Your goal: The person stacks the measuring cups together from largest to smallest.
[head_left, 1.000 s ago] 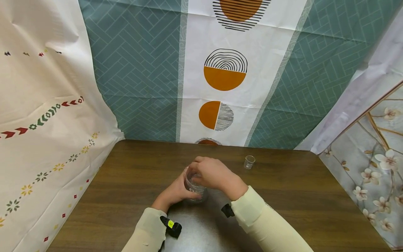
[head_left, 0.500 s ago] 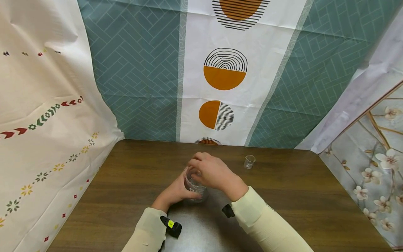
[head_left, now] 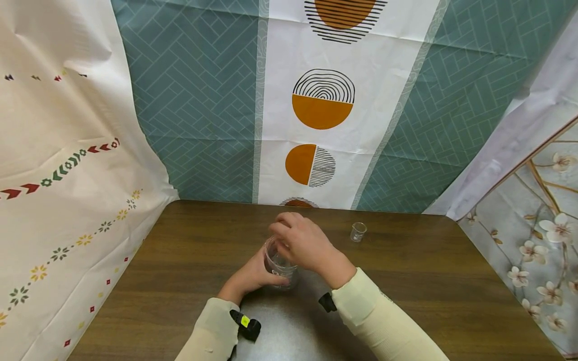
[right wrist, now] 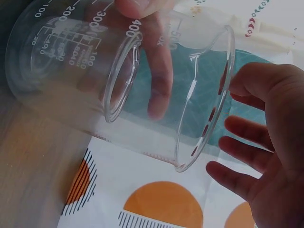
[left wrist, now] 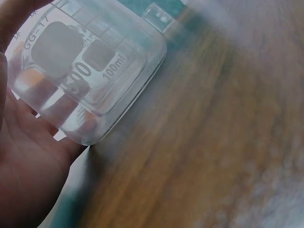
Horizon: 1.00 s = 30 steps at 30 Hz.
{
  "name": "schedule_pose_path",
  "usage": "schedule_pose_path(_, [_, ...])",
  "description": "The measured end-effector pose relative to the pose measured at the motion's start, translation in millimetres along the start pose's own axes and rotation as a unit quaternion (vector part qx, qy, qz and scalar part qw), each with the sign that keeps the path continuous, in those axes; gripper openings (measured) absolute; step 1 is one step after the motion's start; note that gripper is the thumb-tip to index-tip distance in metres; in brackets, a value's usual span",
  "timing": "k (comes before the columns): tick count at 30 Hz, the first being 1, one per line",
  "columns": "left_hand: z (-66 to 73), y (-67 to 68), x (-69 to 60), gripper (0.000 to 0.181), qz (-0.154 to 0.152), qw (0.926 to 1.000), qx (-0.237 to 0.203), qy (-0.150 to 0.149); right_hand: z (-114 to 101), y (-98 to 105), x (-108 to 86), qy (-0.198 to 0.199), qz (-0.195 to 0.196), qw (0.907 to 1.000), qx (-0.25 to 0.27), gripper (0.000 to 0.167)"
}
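Observation:
My left hand (head_left: 254,272) (left wrist: 33,166) grips a large clear glass beaker (head_left: 285,273) (right wrist: 156,149) from the left side, its thumb across the front. A smaller glass beaker (left wrist: 99,54) (right wrist: 110,102) marked 100ml stands inside the large one, its rim below the outer rim. My right hand (head_left: 304,243) (right wrist: 278,123) hovers over the large beaker's mouth, fingers loosely bent and holding nothing. In the right wrist view its thumb and fingers are beside the rim; whether one touches the glass I cannot tell.
A tiny glass beaker (head_left: 358,232) (left wrist: 159,18) stands upright on the brown wooden table (head_left: 429,281), toward the back and right of my hands. Patterned cloths (head_left: 203,100) hang behind the table and along both sides.
My right hand has risen a little, its fingers coming up out of the large beaker to its rim. My left hand and the tiny beaker have stayed in place.

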State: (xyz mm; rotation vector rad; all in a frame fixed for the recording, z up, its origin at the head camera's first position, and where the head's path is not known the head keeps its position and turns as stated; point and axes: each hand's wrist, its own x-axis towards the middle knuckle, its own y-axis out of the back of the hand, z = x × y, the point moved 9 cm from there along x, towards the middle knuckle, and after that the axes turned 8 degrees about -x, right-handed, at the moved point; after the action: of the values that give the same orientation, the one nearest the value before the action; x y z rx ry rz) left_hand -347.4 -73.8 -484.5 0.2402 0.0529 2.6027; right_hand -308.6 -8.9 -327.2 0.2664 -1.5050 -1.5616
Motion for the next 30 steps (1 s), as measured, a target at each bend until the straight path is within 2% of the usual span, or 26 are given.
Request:
schedule_pose_path(5, [-6.6, 2.3, -1.2, 0.108, 0.016, 0.9994, 0.015, 0.029, 4, -1, 0.9, -0.017, 0.016, 0.9996, -0.014, 0.031])
schedule_pose_path(8, [-7.4, 3.3, -2.0, 0.109, 0.023, 0.9988, 0.025, 0.035, 7, -2, 0.3, -0.028, 0.016, 0.9992, -0.022, 0.033])
schedule_pose_path(13, [-4.6, 2.7, -1.8, 0.107, 0.022, 0.9991, 0.029, 0.023, 11, -3, -1.1, -0.042, 0.025, 0.9981, -0.038, 0.034])
schedule_pose_path(19, [0.3, -0.8, -0.4, 0.106, -0.002, 0.9999, 0.007, -0.012, 18, -1, -3.5, -0.068, 0.053, 0.9951, -0.048, 0.031])
schedule_pose_path(23, [2.4, -1.6, 1.6, 0.102, -0.006, 0.9994, 0.000, -0.033, 22, 0, -5.3, -0.087, 0.069, 0.9921, -0.058, 0.030])
schedule_pose_path(30, [0.3, -0.8, 1.9, 0.103, -0.003, 0.9997, -0.010, -0.023, 29, 0, -7.7, -0.108, 0.090, 0.9876, -0.071, 0.029])
